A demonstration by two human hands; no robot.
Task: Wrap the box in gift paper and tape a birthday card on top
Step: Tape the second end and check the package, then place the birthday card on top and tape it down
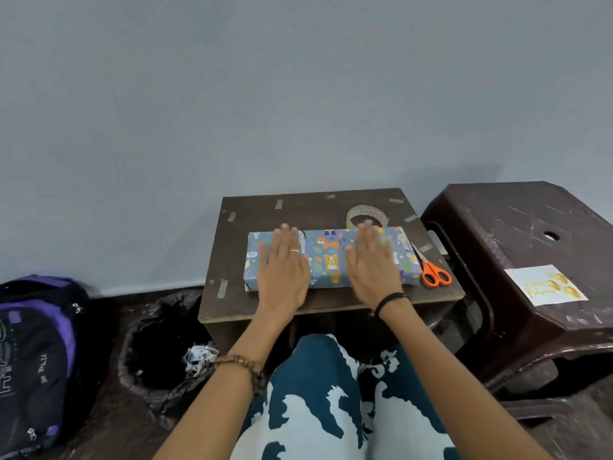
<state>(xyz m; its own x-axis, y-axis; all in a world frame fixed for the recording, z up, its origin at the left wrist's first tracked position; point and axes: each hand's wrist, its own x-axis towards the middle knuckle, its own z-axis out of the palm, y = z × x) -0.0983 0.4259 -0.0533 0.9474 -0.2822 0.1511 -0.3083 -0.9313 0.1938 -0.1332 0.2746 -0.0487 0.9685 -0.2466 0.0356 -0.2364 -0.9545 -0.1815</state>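
Observation:
A flat box (328, 258) wrapped in blue animal-print gift paper lies on a small dark wooden table (331, 207). My left hand (282, 263) lies flat on the box's left half, fingers straight. My right hand (373, 260) lies flat on its right half, fingers straight too. A roll of clear tape (366, 215) sits just behind the box. Orange-handled scissors (433, 270) lie at the box's right end. A white birthday card (545, 288) with gold lettering rests on the brown plastic stool to the right.
Several short tape strips (223, 288) are stuck along the table's edges. The brown plastic stool (517, 234) stands right of the table. A black-lined bin (162, 353) with crumpled paper sits at the lower left, beside a purple and black backpack (36, 353). A grey wall is behind.

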